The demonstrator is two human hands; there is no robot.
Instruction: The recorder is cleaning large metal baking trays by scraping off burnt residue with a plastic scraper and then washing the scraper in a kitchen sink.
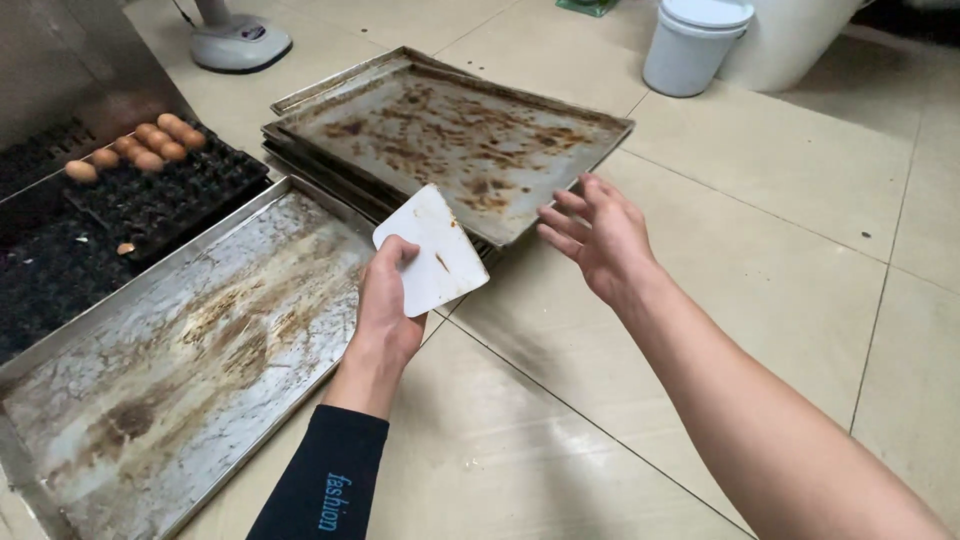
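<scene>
Floor: pale glossy tiles with dark grout lines; everything below is placed against the tray stack.
Single tray: a large metal baking tray, stained brown and grey, lying flat just to the near left of the tray stack.
Tray stack: several metal baking trays piled on the floor, the top one streaked with burnt brown residue.
Dark moulds: black gridded baking moulds left of the tray stack, beyond the single tray.
Bucket: a pale lidded pail, well beyond the tray stack on its far right.
Fan base: a white round foot, beyond the stack's far left corner.
Right hand: open and empty – fingers spread, hovering at the near right corner of the tray stack, close to its rim.
Left hand: closed on the scraper, at the stack's near edge; black sleeve on the forearm.
Scraper: a white flat plastic card with a few brown smears, tilted up over the stack's near corner.
Small cakes: golden-brown oval pieces in rows on the dark moulds, left of the tray stack.
</scene>
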